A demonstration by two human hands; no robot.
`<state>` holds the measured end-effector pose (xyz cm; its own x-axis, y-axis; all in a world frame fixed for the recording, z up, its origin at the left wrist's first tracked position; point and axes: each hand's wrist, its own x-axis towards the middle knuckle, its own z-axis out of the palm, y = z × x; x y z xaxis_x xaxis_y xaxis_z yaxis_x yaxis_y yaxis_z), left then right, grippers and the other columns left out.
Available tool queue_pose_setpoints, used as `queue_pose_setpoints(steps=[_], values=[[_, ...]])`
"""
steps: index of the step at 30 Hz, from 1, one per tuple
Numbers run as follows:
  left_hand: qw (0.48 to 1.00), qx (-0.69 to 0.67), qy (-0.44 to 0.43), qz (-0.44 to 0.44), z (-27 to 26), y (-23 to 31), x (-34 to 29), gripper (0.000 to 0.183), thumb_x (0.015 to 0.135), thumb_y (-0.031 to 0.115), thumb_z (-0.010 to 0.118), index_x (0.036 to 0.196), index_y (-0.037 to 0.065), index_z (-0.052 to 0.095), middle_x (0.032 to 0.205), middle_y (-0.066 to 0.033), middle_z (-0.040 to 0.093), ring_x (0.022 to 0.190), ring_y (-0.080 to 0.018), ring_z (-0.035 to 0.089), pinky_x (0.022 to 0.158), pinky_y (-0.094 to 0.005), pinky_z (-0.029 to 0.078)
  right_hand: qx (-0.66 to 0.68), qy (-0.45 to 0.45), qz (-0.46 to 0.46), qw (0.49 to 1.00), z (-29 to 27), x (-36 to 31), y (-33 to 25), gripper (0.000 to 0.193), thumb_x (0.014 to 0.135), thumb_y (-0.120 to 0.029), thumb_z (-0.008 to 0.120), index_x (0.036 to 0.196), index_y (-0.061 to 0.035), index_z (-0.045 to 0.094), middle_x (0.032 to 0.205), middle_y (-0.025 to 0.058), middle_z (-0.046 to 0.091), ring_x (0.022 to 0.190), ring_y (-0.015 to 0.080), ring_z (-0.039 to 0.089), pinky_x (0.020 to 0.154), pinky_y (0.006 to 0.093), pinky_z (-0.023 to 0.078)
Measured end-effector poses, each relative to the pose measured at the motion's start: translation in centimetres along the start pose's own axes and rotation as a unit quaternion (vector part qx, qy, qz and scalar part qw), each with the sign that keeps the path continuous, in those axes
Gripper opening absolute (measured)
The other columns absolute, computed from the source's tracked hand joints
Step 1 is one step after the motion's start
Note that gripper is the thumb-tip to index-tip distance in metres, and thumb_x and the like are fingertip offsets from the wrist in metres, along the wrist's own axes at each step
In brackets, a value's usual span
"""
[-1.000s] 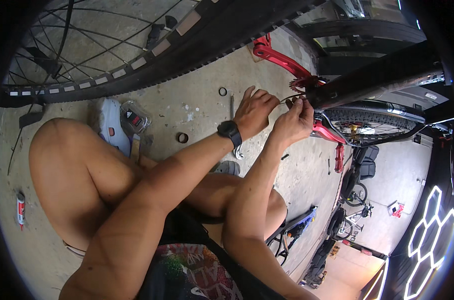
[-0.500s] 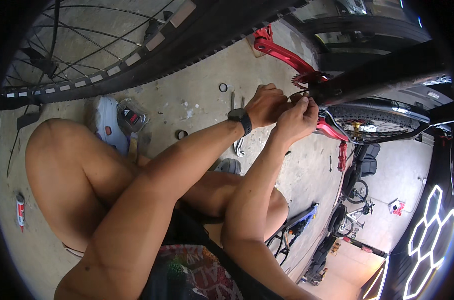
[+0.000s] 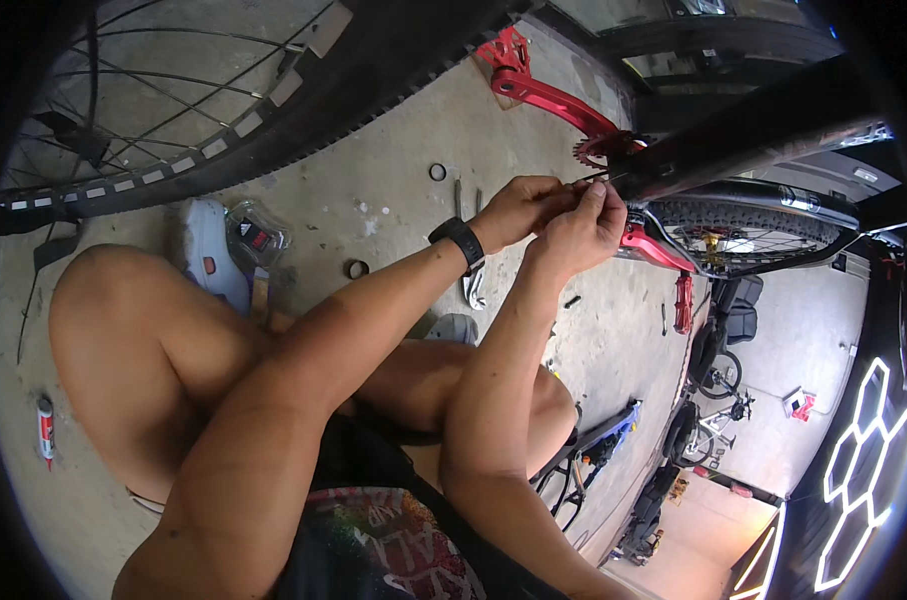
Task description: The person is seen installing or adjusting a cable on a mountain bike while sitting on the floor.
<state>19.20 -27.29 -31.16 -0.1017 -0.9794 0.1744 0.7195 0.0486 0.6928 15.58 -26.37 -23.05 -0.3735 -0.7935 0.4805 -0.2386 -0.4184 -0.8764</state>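
Both my hands meet at the underside of a dark bicycle frame tube (image 3: pixel 743 140), close to the red crank arm (image 3: pixel 563 104) and its red chainring (image 3: pixel 598 150). My left hand (image 3: pixel 518 212), with a black watch on the wrist, is closed, its fingertips mostly hidden behind the right hand. My right hand (image 3: pixel 585 232) pinches with thumb and forefinger at a thin dark cable (image 3: pixel 597 177) beside the tube. Only a short bit of this cable shows, so its ends cannot be made out. Just below the right hand is the other red crank arm (image 3: pixel 663 250).
A large wheel (image 3: pixel 273 130) fills the upper left. On the concrete floor lie black rings (image 3: pixel 438 172), a wrench (image 3: pixel 473 288), a clear plastic package (image 3: pixel 256 232) and a red-and-white tube (image 3: pixel 45 435). A bicycle frame (image 3: pixel 593 445) lies beyond my right knee.
The view has shifted slightly. My left hand has drawn back a little to the left from the frame, while my right hand keeps its pinch near the tube.
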Motion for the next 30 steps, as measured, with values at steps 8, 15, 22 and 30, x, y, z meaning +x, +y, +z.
queue_pose_setpoints(steps=[8, 15, 22, 30], values=[[0.966, 0.194, 0.141, 0.093, 2.2, 3.7, 0.1, 0.023, 0.099, 0.022, 0.067, 0.099, 0.001, 0.075, 0.083, -0.0008, 0.072, 0.072, -0.0096, 0.061, 0.065, -0.0268, 0.050, -0.029, 0.006, -0.017, 0.999, 0.5, 0.7, -1.2, 0.013, 0.101, -0.006, 0.060, 0.101, 0.0053, 0.066, 0.089, 0.0086, 0.069, 0.079, 0.0146, 0.062, 0.073, 0.0288, 0.050], [0.979, 0.194, 0.002, 0.054, -3.1, 5.0, 0.5, 0.020, 0.098, 0.022, 0.067, 0.097, 0.005, 0.077, 0.087, 0.0017, 0.070, 0.067, -0.0052, 0.051, 0.056, -0.0253, 0.041, -0.014, 0.011, 0.022, 1.000, 0.3, 0.3, -0.8, 0.010, 0.098, -0.004, 0.063, 0.101, 0.0046, 0.066, 0.089, 0.0080, 0.069, 0.080, 0.0137, 0.061, 0.073, 0.0281, 0.049], [0.971, 0.151, 0.057, -0.174, -7.7, 4.5, -3.6, 0.020, 0.099, 0.026, 0.067, 0.093, 0.009, 0.077, 0.069, 0.0065, 0.051, 0.058, -0.0049, 0.036, 0.050, -0.0248, 0.029, -0.003, 0.007, 0.047, 0.999, 0.1, 0.1, -1.8, 0.008, 0.096, -0.004, 0.065, 0.098, 0.0035, 0.066, 0.087, 0.0070, 0.068, 0.077, 0.0127, 0.059, 0.070, 0.0273, 0.047], [0.969, 0.175, 0.119, -0.125, -6.5, 5.9, -5.4, 0.018, 0.097, 0.021, 0.069, 0.092, 0.006, 0.077, 0.072, 0.0062, 0.060, 0.058, -0.0056, 0.040, 0.053, -0.0253, 0.035, -0.101, 0.039, -0.013, 0.994, -0.1, -0.6, 1.1, 0.016, 0.097, -0.007, 0.063, 0.107, 0.0046, 0.068, 0.090, 0.0079, 0.065, 0.076, 0.0133, 0.055, 0.067, 0.0298, 0.046]])
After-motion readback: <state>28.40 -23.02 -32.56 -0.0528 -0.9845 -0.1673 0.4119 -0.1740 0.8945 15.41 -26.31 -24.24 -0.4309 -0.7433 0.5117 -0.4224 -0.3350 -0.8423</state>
